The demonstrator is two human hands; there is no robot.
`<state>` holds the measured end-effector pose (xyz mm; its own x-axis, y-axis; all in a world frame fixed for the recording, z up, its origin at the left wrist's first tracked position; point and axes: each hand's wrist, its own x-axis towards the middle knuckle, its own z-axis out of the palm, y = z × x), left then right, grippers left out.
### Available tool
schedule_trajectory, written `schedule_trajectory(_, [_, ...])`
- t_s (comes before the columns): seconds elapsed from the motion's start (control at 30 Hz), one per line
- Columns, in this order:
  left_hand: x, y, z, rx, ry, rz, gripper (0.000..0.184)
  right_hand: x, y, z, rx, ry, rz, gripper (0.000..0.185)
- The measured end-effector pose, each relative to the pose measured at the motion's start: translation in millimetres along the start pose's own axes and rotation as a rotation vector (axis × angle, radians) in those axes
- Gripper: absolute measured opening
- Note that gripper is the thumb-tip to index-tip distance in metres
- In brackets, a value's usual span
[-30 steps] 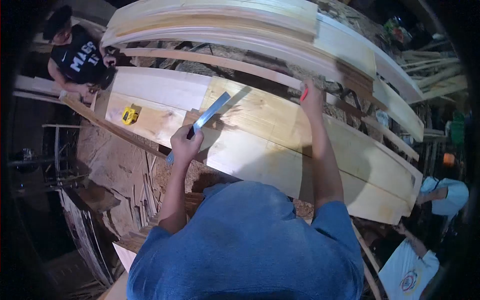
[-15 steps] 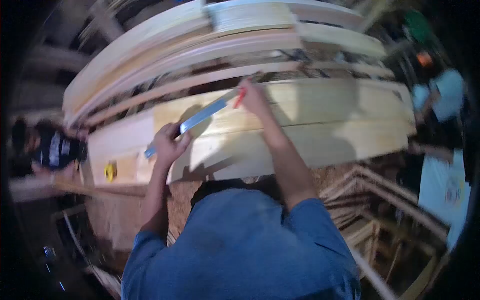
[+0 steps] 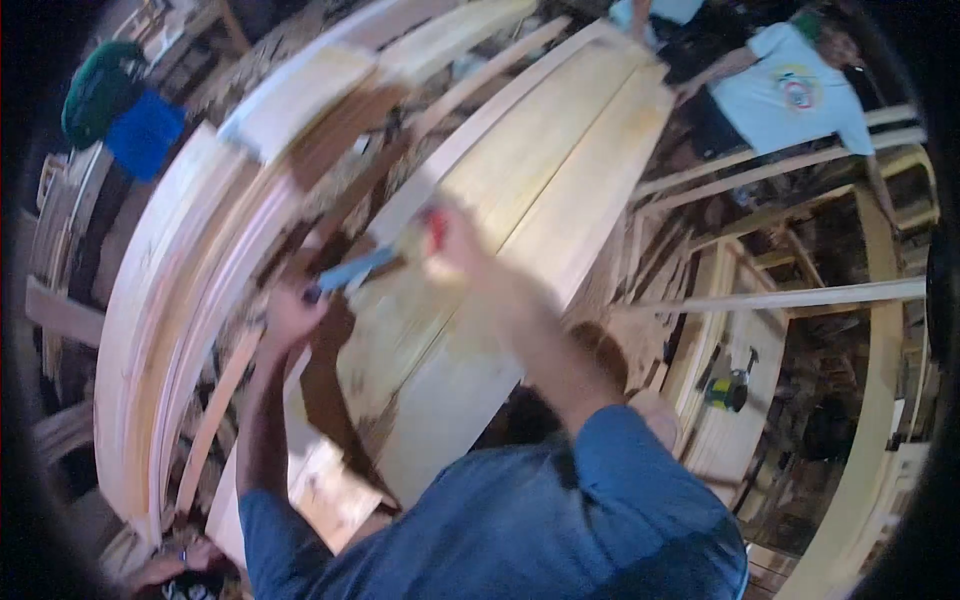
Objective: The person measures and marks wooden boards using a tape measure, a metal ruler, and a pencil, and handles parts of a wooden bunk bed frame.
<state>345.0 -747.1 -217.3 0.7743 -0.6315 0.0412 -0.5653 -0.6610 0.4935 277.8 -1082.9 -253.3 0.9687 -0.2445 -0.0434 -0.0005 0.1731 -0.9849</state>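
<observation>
My left hand is closed round the near end of a flat metal bar, with a small dark part at its fingers. The bar slants up to the right, over the near edge of pale wooden boards. At its far end my right hand is closed on a red object, too blurred to name. I cannot tell whether the right hand also grips the bar. Shadows of the arms fall on the boards.
Stacked planks lie to the left. On the right, a person in a white shirt stands behind wooden frames. A green-and-black tool sits on a plank there. A person in blue is at upper left.
My view has turned, so the boards now run diagonally and the planks stand at left. Both hands still hold their things, and the bar is lifted toward the boards' left edge.
</observation>
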Motion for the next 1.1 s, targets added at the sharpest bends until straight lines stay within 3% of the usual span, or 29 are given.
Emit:
schedule_trajectory(0.03, [9.0,-12.2,7.8,-0.023,0.039,0.080,0.027,-12.2,-9.9,-11.4,-0.475,0.147,-0.366,0.007])
schedule_trajectory(0.07, [17.5,-27.9,17.8,-0.043,0.077,0.162,0.028,-25.3,-6.6,-23.8,-0.140,0.183,-0.392,0.007])
schedule_trajectory(0.1, [26.4,-40.6,26.1,-0.060,0.113,0.243,0.029,-54.1,-39.3,-18.5,-0.057,0.281,-0.344,0.009])
schedule_trajectory(0.13, [41.0,-37.1,28.9,-0.155,0.066,0.262,0.024,-75.2,-53.5,-19.1,0.125,0.458,-0.146,0.015])
schedule_trajectory(0.2, [78.5,-31.6,29.9,-0.061,-0.052,0.438,0.019,-115.8,-68.4,-21.6,-0.158,0.579,-0.076,0.021])
schedule_trajectory(0.3, [113.7,-13.3,32.8,-0.213,-0.108,0.531,0.018,-154.0,-56.4,-8.6,-0.126,0.703,-0.063,0.036])
schedule_trajectory(0.43, [158.2,-4.6,44.2,-0.327,-0.142,0.774,0.022,-181.7,-20.2,-3.6,-0.292,0.506,-0.061,0.032])
schedule_trajectory(0.6, [178.2,13.7,48.4,-0.212,-0.238,0.918,0.025,-171.5,-32.0,7.8,-0.213,0.584,0.017,0.027])
schedule_trajectory(0.87, [189.5,15.1,54.0,-0.141,-0.197,1.005,0.023,-161.3,-35.9,28.7,-0.238,0.649,0.182,0.015])
schedule_trajectory(1.1, [187.9,12.0,55.9,-0.109,-0.230,0.963,0.023,-139.7,-32.4,40.1,-0.393,0.639,0.163,0.008])
